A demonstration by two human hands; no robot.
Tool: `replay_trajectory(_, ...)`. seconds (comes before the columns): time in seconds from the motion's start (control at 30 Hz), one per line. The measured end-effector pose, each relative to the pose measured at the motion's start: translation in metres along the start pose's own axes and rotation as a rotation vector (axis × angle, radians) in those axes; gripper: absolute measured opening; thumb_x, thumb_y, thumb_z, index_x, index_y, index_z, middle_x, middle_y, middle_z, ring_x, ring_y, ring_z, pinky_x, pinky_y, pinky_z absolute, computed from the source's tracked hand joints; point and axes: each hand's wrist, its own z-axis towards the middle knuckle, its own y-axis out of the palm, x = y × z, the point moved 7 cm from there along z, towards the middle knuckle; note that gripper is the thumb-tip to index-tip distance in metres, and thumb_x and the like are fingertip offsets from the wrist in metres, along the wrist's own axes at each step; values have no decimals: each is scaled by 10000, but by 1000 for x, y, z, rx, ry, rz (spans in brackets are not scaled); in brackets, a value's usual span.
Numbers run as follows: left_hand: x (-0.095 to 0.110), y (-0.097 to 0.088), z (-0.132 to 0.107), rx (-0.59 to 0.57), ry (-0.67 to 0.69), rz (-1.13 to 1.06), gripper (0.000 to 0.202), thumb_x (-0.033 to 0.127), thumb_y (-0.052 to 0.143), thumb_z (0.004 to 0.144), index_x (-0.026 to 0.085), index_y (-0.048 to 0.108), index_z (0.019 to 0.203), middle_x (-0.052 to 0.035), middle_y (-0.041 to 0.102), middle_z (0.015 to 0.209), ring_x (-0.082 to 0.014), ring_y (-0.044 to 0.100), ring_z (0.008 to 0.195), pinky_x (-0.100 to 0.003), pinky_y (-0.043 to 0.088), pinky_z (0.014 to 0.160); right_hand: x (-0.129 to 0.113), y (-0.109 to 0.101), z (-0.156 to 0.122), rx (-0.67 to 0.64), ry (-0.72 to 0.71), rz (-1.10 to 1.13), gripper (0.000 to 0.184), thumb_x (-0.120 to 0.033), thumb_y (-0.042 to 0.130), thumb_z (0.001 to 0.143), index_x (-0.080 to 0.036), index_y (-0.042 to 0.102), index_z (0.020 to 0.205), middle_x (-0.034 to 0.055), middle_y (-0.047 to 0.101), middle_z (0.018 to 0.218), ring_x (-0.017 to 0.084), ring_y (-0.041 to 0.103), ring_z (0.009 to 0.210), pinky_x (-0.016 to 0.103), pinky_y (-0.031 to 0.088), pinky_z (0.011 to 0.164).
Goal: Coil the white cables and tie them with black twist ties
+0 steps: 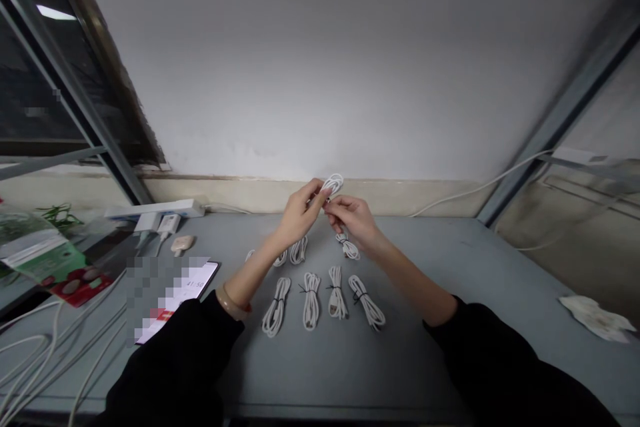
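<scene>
Above the back of the desk, my left hand (pixel 303 210) grips a coiled white cable (pixel 333 183), whose loops stick up past the fingers. Close against it, my right hand (pixel 350 213) pinches at the coil's lower part, where a small dark bit of twist tie shows between the hands. Below them lie several tied white cable bundles in two rows. In the front row are bundles (pixel 276 307), (pixel 311 301) and others with black ties; one back-row bundle (pixel 349 247) sits under my right hand. My left forearm partly hides the back row's left end.
A phone (pixel 183 297) lies left of my left forearm. Further left are a power strip (pixel 185 208) with plugged-in chargers, a beige plug-like piece (pixel 183 243), a green-red packet (pixel 63 267) and loose cables. A crumpled tissue (pixel 597 317) lies at right; a wall (pixel 350 80) stands behind.
</scene>
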Motion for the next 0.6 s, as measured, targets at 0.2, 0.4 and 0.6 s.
replay_trajectory(0.2,-3,-2,-6,81,-78,167,218,379,464,929,225,496,779,30,479,625,-134,418,574,-257,277,604,-28,-6,-10,161,-438,-628,233,-302,561,776,-214,490,573,-26,484,548,102,405,513,264,348,557)
replay_trajectory(0.4,-10,-7,-5,160,-171,129,260,355,414,951,225,418,726,39,488,527,-121,437,505,-248,302,553,-32,-10,-8,101,-548,-919,202,-260,499,827,-210,533,633,3,556,628,121,469,583,269,376,633)
replay_trajectory(0.6,-17,-7,2,131,-235,-140,314,414,418,947,220,414,701,60,479,463,-88,390,394,-226,288,447,-19,-18,4,-15,-306,-457,267,-434,501,866,-202,598,775,-4,577,662,99,462,520,247,381,534)
